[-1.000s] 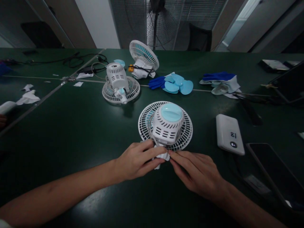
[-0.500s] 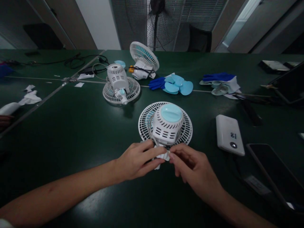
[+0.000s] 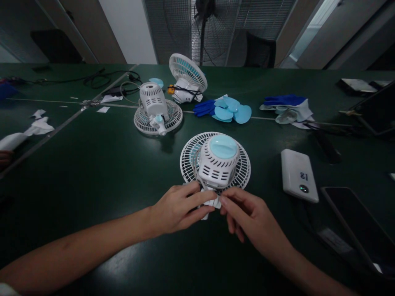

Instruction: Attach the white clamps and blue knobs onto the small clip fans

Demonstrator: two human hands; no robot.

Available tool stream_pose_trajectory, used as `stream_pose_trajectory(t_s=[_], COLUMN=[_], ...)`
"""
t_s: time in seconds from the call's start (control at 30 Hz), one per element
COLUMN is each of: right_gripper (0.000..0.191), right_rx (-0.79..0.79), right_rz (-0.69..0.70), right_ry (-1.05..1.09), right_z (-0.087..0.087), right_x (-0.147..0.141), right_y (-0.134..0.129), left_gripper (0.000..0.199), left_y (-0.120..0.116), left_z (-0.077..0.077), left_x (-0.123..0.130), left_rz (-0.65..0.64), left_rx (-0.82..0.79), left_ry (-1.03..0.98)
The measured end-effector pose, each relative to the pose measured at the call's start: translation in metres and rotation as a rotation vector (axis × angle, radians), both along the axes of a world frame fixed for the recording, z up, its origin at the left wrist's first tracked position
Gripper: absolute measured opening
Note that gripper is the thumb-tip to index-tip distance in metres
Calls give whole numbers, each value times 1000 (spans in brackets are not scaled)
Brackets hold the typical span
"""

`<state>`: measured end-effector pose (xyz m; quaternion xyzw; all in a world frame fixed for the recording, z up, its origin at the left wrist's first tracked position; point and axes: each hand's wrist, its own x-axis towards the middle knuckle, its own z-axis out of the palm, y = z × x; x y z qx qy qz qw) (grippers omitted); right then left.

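A white fan (image 3: 217, 164) with a light blue cap on its motor housing lies grille down on the dark green table. My left hand (image 3: 182, 207) is closed around the white clip part (image 3: 211, 201) at the fan's near end, its fingers across the top. From the right, my right hand (image 3: 247, 211) pinches the edge of that same part between thumb and index finger, the other fingers loosely curled. A thin cable loops along the housing's left side.
Behind are two more fans (image 3: 152, 102) (image 3: 187, 78), light blue blades (image 3: 233, 110) and blue gloves (image 3: 284, 100). A white power bank (image 3: 299, 174) and a phone (image 3: 358, 222) lie right. Another person's hand (image 3: 5, 157) shows at the left edge.
The lower fingers of my right hand have loosened and extended slightly downward. My left hand and the fan look nearly unchanged.
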<state>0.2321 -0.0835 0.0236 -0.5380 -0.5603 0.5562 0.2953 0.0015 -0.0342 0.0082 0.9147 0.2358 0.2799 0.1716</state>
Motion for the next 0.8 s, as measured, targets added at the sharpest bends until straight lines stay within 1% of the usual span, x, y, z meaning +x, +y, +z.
stream_pose_trajectory(t_s=[0.03,0.07,0.1,0.13,0.17,0.2,0.23,0.27,0.3,0.33,0.4,0.43,0.47,0.5,0.53,0.6,0.63,0.67,0.7,0.73,0.77,0.8], right_gripper=[24,20,24,28,31,31,27,20,14,19,38,44,46,43,37,24,23,26,28,25,20,16], right_rx=[232,475,691,851,948,982,954,853,680,450,-56,-232,-307,-269,-132,303,531,715,836,877,823,680], right_rz=[-3,16,53,99,139,155,146,118,87,67,43,47,49,45,35,38,48,70,97,109,101,86], right_ry=[-126,-251,-357,-437,-485,-498,-473,-413,-317,-194,78,175,217,194,112,-153,-288,-396,-462,-481,-452,-374], right_z=[-2,-5,-8,-11,-12,-13,-12,-10,-7,-4,2,4,5,4,2,-4,-7,-10,-12,-12,-11,-8], right_x=[3,7,10,13,15,15,15,13,10,7,1,-1,-1,-1,1,6,9,11,12,12,11,9], right_y=[0,-1,-2,-2,-2,-2,-2,-2,-1,0,1,1,1,0,-1,-3,-4,-5,-6,-6,-5,-4], left_gripper=[29,29,30,30,30,30,30,30,29,29,29,29,28,28,28,29,29,30,30,31,31,31], left_y=[0,0,0,0,0,0,0,0,0,0,0,0,0,0,0,0,0,0,0,0,0,0], left_z=[0,0,0,-1,-1,-1,-1,-1,-1,-1,0,1,1,1,1,1,0,0,-1,-1,-2,-2], left_x=[0,0,0,0,0,0,0,0,0,0,0,0,0,0,0,0,0,0,0,0,0,0], left_rz=[1,2,3,4,3,1,-2,-3,-2,-3,-4,-5,-8,-10,-7,-4,-5,-7,-10,-12,-14,-12], left_rx=[0,-1,1,1,0,-3,-6,-9,-10,-10,-2,2,3,4,4,0,-2,-4,-9,-15,-19,-21], left_ry=[2,0,-4,-9,-11,-13,-12,-10,-8,-7,-6,-6,-6,-4,-3,-2,-5,-8,-9,-9,-6,-2])
